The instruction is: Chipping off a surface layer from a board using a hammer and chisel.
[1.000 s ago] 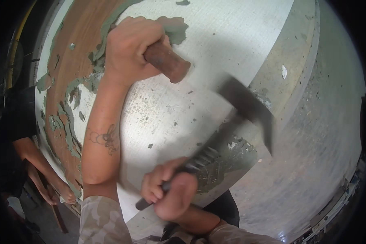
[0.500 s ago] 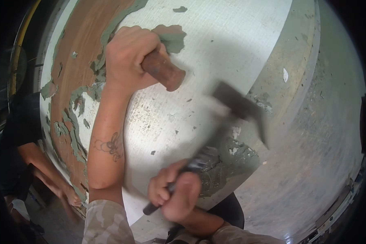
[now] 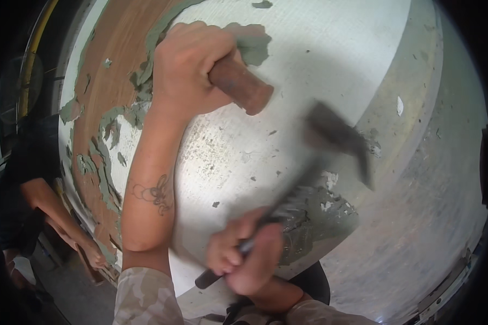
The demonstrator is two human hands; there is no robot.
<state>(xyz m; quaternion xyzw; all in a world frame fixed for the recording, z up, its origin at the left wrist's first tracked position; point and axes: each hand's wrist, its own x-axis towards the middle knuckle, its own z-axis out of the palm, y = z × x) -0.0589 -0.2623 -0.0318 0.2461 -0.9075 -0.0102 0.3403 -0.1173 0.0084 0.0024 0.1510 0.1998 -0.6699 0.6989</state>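
My left hand (image 3: pixel 192 67) is wrapped round a stout brown cylinder (image 3: pixel 241 85), like a worn tool handle. Its butt end sticks out towards the right, and its other end is hidden by my fist. In my right hand (image 3: pixel 249 252), closed on the dark grip, is a claw hammer (image 3: pixel 336 141). The hammer head is smeared by motion and hangs in view to the lower right of the cylinder's butt, apart from it. Both hands are over a white panel (image 3: pixel 228 168) partly coated in green-grey, flaking material (image 3: pixel 320 227).
A brown strip (image 3: pixel 106 70) edged with peeling green-grey flakes runs along the panel's left side. Small crumbs are scattered over the white surface. At the left, another person's hand (image 3: pixel 96 257) is by the panel's edge. Grey floor (image 3: pixel 417 216) lies to the right.
The whole view has shifted, so panel and hands appear farther right. Both grips are the same, and the hammer is still raised and blurred.
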